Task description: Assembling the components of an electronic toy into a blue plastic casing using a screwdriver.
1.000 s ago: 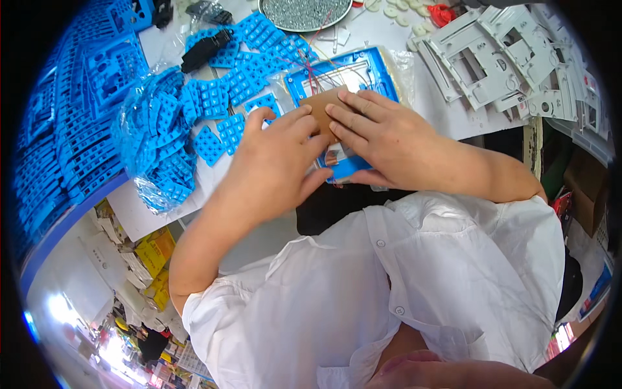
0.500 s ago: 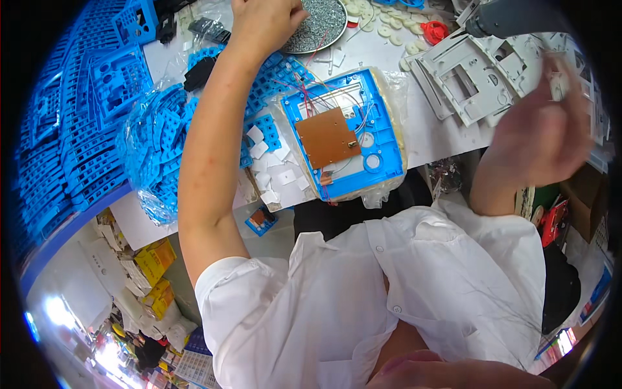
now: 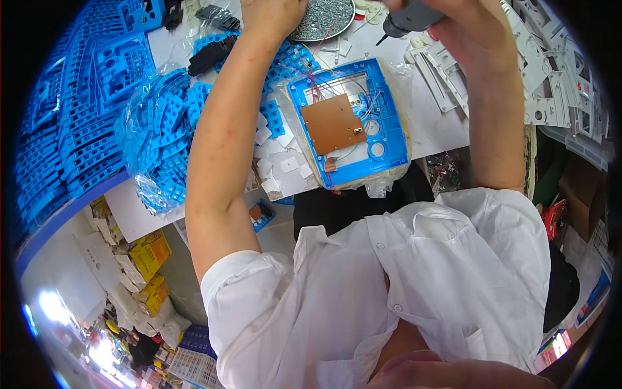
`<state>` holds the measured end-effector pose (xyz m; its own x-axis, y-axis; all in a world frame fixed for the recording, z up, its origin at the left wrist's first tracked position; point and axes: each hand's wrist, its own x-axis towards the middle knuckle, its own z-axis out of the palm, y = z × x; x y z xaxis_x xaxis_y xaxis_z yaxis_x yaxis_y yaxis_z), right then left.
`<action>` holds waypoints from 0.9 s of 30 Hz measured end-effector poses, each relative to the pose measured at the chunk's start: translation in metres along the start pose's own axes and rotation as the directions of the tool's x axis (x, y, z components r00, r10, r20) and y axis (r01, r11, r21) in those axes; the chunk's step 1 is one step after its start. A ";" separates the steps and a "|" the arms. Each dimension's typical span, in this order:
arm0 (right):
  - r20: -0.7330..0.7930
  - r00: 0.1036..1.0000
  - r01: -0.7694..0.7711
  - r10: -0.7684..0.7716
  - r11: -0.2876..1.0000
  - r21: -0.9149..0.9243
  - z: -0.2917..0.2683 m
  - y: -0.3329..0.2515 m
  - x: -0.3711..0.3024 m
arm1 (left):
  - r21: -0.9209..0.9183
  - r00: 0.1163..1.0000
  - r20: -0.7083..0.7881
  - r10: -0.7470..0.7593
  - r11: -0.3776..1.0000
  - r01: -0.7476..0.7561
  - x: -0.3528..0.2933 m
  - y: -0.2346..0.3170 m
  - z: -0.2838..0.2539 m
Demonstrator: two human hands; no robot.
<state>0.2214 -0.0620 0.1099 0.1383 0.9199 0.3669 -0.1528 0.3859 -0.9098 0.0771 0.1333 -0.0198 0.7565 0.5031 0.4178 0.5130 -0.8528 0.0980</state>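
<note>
My right hand [image 3: 470, 26] grips a dark grey electric screwdriver [image 3: 411, 19], its thin bit angled down and to the left above the table. At the top edge, my left hand [image 3: 275, 16] is beside a round dish of small metal screws [image 3: 324, 19]. Its fingers are curled and partly cut off by the frame, so anything pinched in them is hidden. Nearer me lies an open blue plastic housing [image 3: 391, 126] on a plastic-wrapped pad. A brown circuit board [image 3: 332, 126] rests in it, with thin red and white wires running out. Neither hand touches the housing.
On the left are stacked blue plastic panels [image 3: 48, 123] and a clear bag of small blue parts [image 3: 162, 136]. White square pieces [image 3: 288, 165] lie left of the housing. Grey-white plastic frames [image 3: 544, 84] pile up at the right. A black part [image 3: 212, 55] lies near my left forearm.
My right hand has moved up and left from the right side and taken hold of the screwdriver, which has come leftward. My left hand has shifted slightly up and right by the dish.
</note>
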 end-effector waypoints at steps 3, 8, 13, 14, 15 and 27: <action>0.032 0.999 -0.032 0.030 0.998 0.055 0.000 0.006 -0.008 | -0.002 0.996 -0.084 0.013 1.000 -0.013 0.001 0.006 -0.009; -0.112 0.992 -0.067 0.060 0.996 -0.054 0.015 0.005 -0.034 | -0.330 0.974 -0.227 -0.016 0.942 -0.061 -0.041 0.020 -0.046; 0.249 0.957 0.053 -0.145 0.938 0.342 0.027 -0.004 -0.069 | -0.671 1.000 -0.029 0.003 0.741 -0.022 -0.147 0.099 -0.115; 0.286 0.946 0.054 -0.151 0.946 0.321 0.032 -0.008 -0.070 | -0.687 0.998 -0.056 -0.005 0.725 -0.035 -0.156 0.103 -0.112; 0.323 0.934 0.055 -0.156 0.952 0.300 0.035 -0.011 -0.070 | -0.703 0.996 -0.082 -0.015 0.710 -0.047 -0.163 0.107 -0.108; 0.288 0.952 0.009 -0.099 0.954 0.298 0.048 -0.003 -0.074 | -0.681 0.971 -0.225 -0.085 0.726 -0.094 -0.174 0.116 -0.104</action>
<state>0.1642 -0.1281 0.0943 -0.1352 0.8583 0.4951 -0.4363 0.3971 -0.8074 -0.0373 -0.0677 0.0132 0.5993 0.5294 0.6005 0.0252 -0.7623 0.6468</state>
